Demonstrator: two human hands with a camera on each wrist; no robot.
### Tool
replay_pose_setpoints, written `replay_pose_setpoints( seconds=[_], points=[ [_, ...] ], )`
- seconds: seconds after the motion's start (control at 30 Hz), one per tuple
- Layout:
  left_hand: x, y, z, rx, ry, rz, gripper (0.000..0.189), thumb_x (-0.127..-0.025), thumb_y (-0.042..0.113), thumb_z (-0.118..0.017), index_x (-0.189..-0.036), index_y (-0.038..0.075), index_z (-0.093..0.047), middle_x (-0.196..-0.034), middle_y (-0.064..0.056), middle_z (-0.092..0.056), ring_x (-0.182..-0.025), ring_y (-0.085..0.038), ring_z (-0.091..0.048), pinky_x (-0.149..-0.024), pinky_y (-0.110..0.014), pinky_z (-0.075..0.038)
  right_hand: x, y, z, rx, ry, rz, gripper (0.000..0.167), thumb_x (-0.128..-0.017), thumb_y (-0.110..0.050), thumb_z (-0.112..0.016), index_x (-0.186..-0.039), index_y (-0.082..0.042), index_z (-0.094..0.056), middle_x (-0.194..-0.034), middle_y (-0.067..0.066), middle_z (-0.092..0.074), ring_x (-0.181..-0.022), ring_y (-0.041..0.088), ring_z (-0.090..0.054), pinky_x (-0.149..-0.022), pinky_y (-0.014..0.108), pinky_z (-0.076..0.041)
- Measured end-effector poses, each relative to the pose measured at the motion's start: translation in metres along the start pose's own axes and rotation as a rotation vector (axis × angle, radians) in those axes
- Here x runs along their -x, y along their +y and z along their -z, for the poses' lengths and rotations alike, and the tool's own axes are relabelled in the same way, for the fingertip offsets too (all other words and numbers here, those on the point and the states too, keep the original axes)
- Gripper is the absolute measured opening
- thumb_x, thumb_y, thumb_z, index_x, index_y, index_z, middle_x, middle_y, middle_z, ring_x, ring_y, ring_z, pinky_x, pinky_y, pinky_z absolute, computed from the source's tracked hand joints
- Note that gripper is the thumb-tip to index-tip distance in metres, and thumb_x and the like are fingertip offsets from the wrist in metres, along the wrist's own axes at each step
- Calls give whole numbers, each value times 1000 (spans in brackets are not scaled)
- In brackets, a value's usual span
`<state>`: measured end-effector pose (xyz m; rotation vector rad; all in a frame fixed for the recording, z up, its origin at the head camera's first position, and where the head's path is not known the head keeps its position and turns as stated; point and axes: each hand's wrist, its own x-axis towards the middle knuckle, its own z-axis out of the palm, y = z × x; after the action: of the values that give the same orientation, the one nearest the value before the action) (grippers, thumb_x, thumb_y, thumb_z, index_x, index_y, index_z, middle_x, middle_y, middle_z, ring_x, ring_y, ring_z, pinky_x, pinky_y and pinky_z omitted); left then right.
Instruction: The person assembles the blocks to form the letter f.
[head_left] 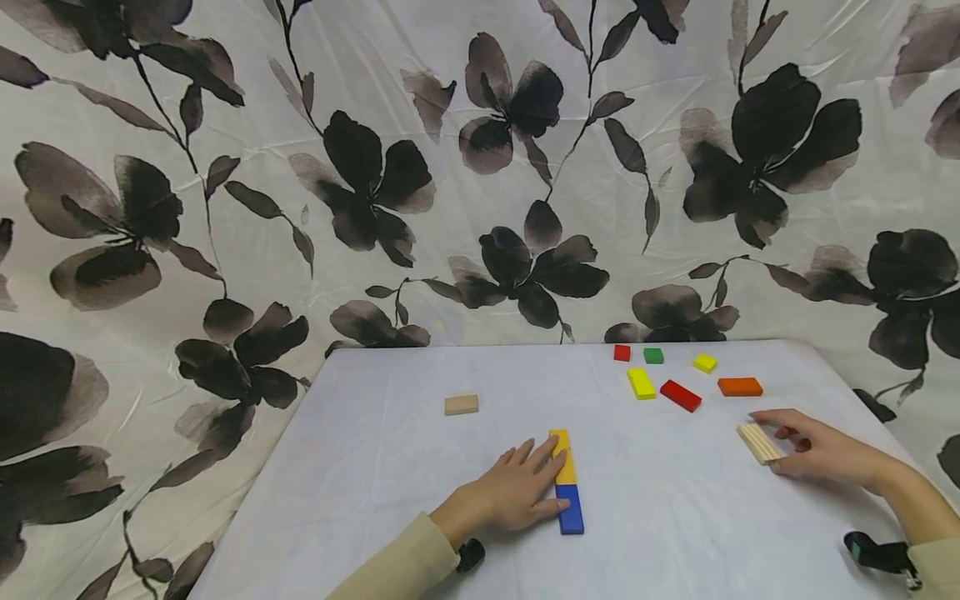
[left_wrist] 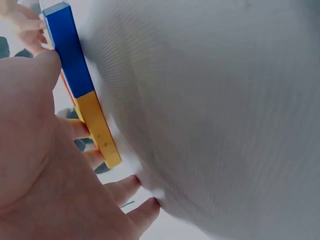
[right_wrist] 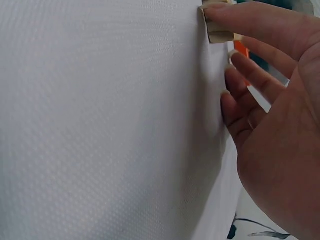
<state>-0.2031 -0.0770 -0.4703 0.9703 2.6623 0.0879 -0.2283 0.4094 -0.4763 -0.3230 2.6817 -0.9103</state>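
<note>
A yellow block (head_left: 563,458) and a blue block (head_left: 571,510) lie end to end in one straight line on the white table. My left hand (head_left: 517,492) rests against their left side, fingers spread. Its thumb (left_wrist: 47,62) touches the blue block and fingertips lie on the yellow one. On the right, my right hand (head_left: 825,450) pinches a pale, ridged wooden block (head_left: 757,444) between thumb and index finger at its two ends. In the right wrist view the thumb covers part of that wooden block (right_wrist: 220,32), and the other fingers curl loosely beside it.
Farther back on the right lie a long red block (head_left: 681,396), an orange block (head_left: 740,387), a bright yellow block (head_left: 641,383) and small red (head_left: 622,353), green (head_left: 653,356) and yellow (head_left: 705,362) pieces. A plain wooden block (head_left: 461,405) lies left of centre. Floral cloth (head_left: 450,192) hangs behind.
</note>
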Motion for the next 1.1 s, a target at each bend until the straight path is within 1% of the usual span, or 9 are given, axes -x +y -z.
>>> replay_pose_setpoints(
  seconds=[0.07,0.13,0.23,0.3,0.37,0.53,0.63,0.87,1.1],
  points=[
    [0,1,1,0,-1,-1,76,-104,65,-34,-165,20,-23,-173,-5,-11,-156,-36,-18,-121,-56,-26,-1,1,1,5,3,4,77,-90,-26,-79,-153,-3,-41,-141,24,-45,-115,29,-47,-88,42,-47],
    [0,2,1,0,-3,-1,76,-104,65,-34,-165,20,-23,-173,-5,-11,-156,-36,-18,-122,-55,-25,-1,2,2,12,9,18,74,-89,-27,-79,-151,-4,-44,-141,22,-46,-113,21,-48,-86,39,-48],
    [1,3,3,-2,-2,1,76,-104,65,-34,-165,20,-23,-173,-5,-11,-156,-36,-18,-122,-56,-25,-1,3,2,15,21,36,71,-88,-28,-80,-147,-5,-48,-141,21,-48,-107,6,-47,-84,33,-48],
    [1,3,3,-3,-1,3,76,-104,65,-34,-165,20,-24,-173,-5,-11,-156,-36,-18,-121,-56,-25,-1,3,2,13,27,40,70,-88,-28,-80,-146,-6,-49,-140,20,-48,-104,1,-46,-82,29,-47],
    [1,3,3,-2,0,3,76,-104,65,-34,-165,20,-24,-172,-5,-11,-156,-36,-18,-121,-56,-26,0,3,2,12,31,36,70,-88,-28,-81,-146,-5,-50,-139,20,-49,-105,4,-47,-81,26,-47],
    [0,3,0,6,-1,-2,76,-104,66,-33,-165,20,-23,-173,-4,-11,-156,-36,-18,-121,-57,-26,-1,1,1,23,49,11,72,-86,-28,-82,-145,-2,-50,-132,19,-53,-109,23,-50,-79,23,-47],
    [-1,2,-1,-1,1,4,77,-104,67,-32,-165,21,-23,-173,-3,-10,-156,-36,-18,-121,-57,-26,-2,0,-1,24,69,18,72,-86,-26,-83,-143,2,-50,-128,19,-55,-108,27,-53,-78,24,-48],
    [-1,-1,-3,2,-5,0,78,-103,68,-32,-165,22,-21,-173,-2,-8,-156,-35,-17,-121,-57,-26,-5,-3,-4,23,107,-16,72,-84,-26,-85,-137,9,-52,-117,15,-63,-101,25,-58,-74,21,-51],
    [-2,-1,-2,1,-10,4,78,-103,69,-33,-165,23,-22,-173,-2,-8,-156,-35,-17,-121,-58,-26,-8,-19,-9,-9,137,22,72,-80,-23,-89,-132,12,-54,-112,15,-65,-95,23,-62,-74,21,-54]
  ],
)
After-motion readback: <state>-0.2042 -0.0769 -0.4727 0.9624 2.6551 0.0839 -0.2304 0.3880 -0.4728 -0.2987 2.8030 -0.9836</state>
